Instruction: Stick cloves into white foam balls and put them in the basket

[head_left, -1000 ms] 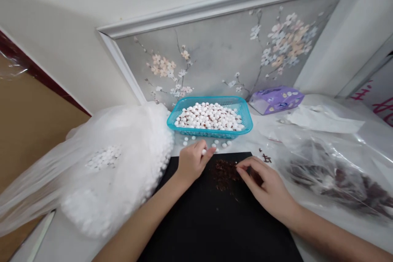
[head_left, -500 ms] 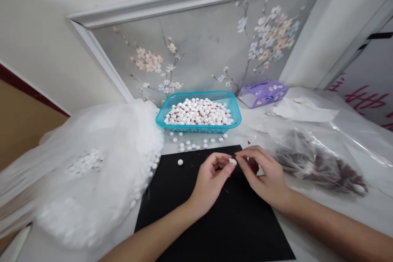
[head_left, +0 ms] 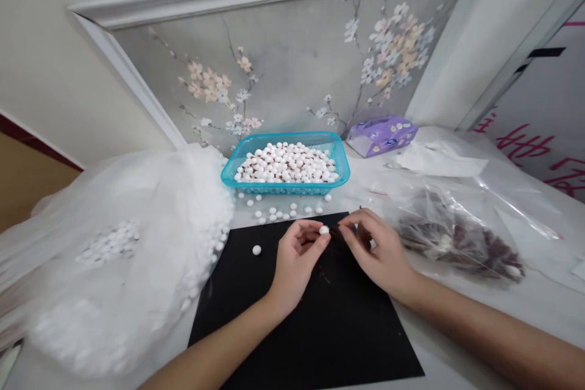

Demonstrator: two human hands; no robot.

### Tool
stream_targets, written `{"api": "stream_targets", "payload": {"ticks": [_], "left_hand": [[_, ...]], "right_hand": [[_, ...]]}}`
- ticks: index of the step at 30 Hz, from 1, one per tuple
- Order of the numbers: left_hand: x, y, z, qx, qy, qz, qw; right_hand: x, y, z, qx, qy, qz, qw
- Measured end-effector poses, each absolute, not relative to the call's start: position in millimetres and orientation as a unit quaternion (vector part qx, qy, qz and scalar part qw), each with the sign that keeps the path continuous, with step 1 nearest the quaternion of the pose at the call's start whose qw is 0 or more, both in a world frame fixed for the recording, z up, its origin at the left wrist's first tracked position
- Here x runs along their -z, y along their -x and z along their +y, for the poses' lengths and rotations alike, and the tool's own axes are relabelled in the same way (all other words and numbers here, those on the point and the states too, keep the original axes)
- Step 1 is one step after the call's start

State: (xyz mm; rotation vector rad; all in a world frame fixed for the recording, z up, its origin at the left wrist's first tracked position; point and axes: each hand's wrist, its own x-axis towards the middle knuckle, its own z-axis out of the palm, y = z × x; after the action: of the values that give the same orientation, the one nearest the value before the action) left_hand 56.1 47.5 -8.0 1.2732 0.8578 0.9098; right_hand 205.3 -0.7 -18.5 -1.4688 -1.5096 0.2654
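My left hand pinches a small white bead between thumb and fingertips, over a black mat. My right hand faces it, fingertips pinched on a tiny dark piece that I cannot name, almost touching the bead. One loose white bead lies on the mat to the left. A turquoise basket full of white beads stands behind the mat, with several beads scattered in front of it.
A big clear plastic bag of white beads fills the left side. Another clear bag with dark brown pieces lies at the right. A purple tissue pack sits by the flowered wall panel behind.
My left hand left the scattered beads by the basket and came over the mat with one bead. My right hand rose from the brown crumbs to meet it. The view shifted right.
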Motion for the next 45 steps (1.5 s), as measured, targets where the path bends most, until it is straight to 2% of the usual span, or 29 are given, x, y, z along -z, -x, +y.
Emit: {"api": "stream_targets", "payload": {"ticks": [9, 17, 35, 41, 45], "left_hand": [[9.0, -56.1, 47.1, -0.408, -0.546, 0.387, 0.621], [9.4, -57.6, 46.4, -0.400, -0.558, 0.378, 0.621], [3.1, -58.1, 44.9, -0.378, -0.549, 0.365, 0.650], [4.9, -57.9, 44.9, -0.384, -0.547, 0.377, 0.641], [7.1, -55.5, 46.7, -0.431, -0.526, 0.382, 0.626]], "right_hand": [[16.1, -205.7, 1.9, -0.198, 0.580, -0.696, 0.374], [18.4, -206.8, -0.5, -0.164, 0.563, -0.656, 0.475], [14.6, -209.3, 1.0, -0.206, 0.534, -0.670, 0.472], [15.2, -210.0, 1.5, -0.232, 0.600, -0.557, 0.525], [21.3, -210.9, 5.9, -0.212, 0.639, -0.533, 0.512]]}}
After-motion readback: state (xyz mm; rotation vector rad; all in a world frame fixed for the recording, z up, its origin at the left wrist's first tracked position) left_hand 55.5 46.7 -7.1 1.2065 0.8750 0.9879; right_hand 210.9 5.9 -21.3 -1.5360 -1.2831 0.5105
